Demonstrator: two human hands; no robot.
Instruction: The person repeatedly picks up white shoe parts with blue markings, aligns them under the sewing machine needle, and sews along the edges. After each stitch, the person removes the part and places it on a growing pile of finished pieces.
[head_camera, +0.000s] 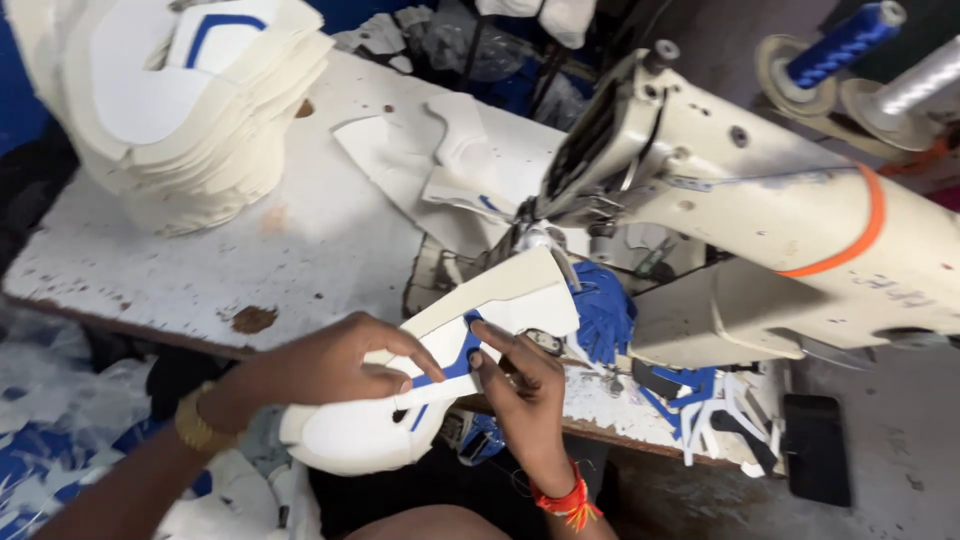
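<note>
Both hands meet low in the view on one white shoe-upper piece (430, 385), a curved cut-out of pale sheet with a blue strip (452, 362) laid across its middle. The left hand (330, 365), at about seven o'clock from the centre of the frame, lies over the near half of the piece with its fingers curled down onto it and its thumb pressed on the blue strip; a gold bracelet (193, 423) circles that wrist. The right hand (522, 392), at six o'clock, pinches the same piece from the other side, forefinger and thumb closed on the blue strip just beside the left thumb, and a red and orange thread band (568, 500) sits on its wrist. The piece itself juts over the near edge of the worn white worktable (300, 250), its far end tilted up toward the needle area of the cream sewing machine (760, 230), which fills the space from one to three o'clock. At ten o'clock, well apart from the hands, stands a tall stack of white cut pieces (190, 120), the topmost with a blue outline. At twelve o'clock more loose white pieces (440, 160) lie flat on the table. Just to the right of the hands, under the machine arm, is a bunch of blue strips (603, 312). At one o'clock, far back, a blue thread cone (845, 42) stands beside a pale one (920, 80).
</note>
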